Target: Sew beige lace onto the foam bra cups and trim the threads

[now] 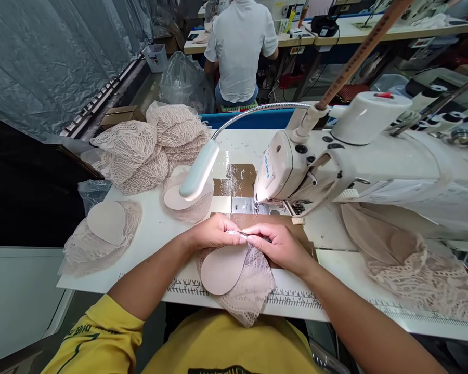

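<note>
Just in front of the sewing machine, both hands meet over a beige lace piece with a smooth oval bra pad on it. The upper edge of the lace is pinched in my left hand. My right hand is closed around a thin dark metal tool, mostly hidden by the fingers; its tip is close to my left thumb. The lower end of the lace hangs over the table edge, above a printed ruler strip.
Stacked lace pieces lie at the back left. Two more pads on lace, one nearer and one under the lamp, rest on the left. More lace lies at right. A person in a white shirt sits ahead.
</note>
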{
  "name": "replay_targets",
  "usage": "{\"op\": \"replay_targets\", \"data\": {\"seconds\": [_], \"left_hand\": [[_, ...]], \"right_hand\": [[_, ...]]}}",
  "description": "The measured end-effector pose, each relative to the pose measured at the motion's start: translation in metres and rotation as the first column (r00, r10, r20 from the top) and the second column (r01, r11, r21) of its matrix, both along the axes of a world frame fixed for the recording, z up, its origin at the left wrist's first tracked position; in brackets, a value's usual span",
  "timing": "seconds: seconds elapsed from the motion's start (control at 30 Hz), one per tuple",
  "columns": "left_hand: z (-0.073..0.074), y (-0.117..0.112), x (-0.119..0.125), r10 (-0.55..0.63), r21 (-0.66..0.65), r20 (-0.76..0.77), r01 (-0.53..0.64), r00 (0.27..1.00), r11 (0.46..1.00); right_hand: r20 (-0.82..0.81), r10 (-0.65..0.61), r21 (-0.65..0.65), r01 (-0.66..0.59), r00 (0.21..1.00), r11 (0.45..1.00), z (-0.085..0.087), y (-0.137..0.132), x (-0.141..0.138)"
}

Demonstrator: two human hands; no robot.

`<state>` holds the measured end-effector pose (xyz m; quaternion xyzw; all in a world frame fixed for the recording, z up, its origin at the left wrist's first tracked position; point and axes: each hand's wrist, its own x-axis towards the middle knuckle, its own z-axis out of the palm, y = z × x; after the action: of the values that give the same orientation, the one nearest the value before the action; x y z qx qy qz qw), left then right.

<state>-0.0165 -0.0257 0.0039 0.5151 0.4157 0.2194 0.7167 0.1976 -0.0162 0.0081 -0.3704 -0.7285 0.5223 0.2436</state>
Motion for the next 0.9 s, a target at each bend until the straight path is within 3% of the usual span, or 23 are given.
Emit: {"op": "replay_targets", "data": {"seconds": [0.17, 0.27, 0.4, 0.5, 0.6, 0.73, 0.9], "left_hand": [[0.000, 0.000, 0.003, 0.017, 0.001, -0.009, -0.017, 1.000, 1.000], [0.003, 0.001, 0.002, -0.035, 0.062, 0.036, 0.032, 0.999, 0.998], [0.013, 0.005, -0.011, -0.133, 0.169, -0.068, 0.143, 0.989, 0.975], [0.017, 0.006, -0.026, -0.104, 0.239, -0.198, 0.151, 0.975, 0.959], [0.015, 0.005, -0.032, -0.068, 0.271, -0.216, 0.127, 0.974, 0.954], [0.013, 0.002, -0.021, -0.027, 0.330, -0.188, 0.089, 0.982, 0.940], [0.029, -0.005, -0.015, 0.084, 0.449, -0.232, 0.030, 0.969, 0.893]], "right_hand": [[-0.076, -0.045, -0.144, 0.034, 0.996, 0.989, -0.016, 0.004, 0.004], [-0.110, -0.044, -0.218, 0.019, 0.993, 0.976, -0.018, 0.003, 0.002], [0.051, -0.018, -0.150, 0.025, 0.999, 0.988, -0.011, 0.002, 0.002], [0.161, -0.031, -0.114, 0.050, 0.986, 0.992, -0.007, 0.004, 0.007], [0.136, -0.006, -0.118, 0.022, 0.991, 0.993, -0.009, 0.005, 0.008], [0.087, -0.042, -0.095, 0.051, 0.995, 0.994, -0.012, 0.005, 0.000], [0.138, 0.005, -0.046, 0.002, 0.990, 0.999, -0.008, 0.002, -0.004]]}}
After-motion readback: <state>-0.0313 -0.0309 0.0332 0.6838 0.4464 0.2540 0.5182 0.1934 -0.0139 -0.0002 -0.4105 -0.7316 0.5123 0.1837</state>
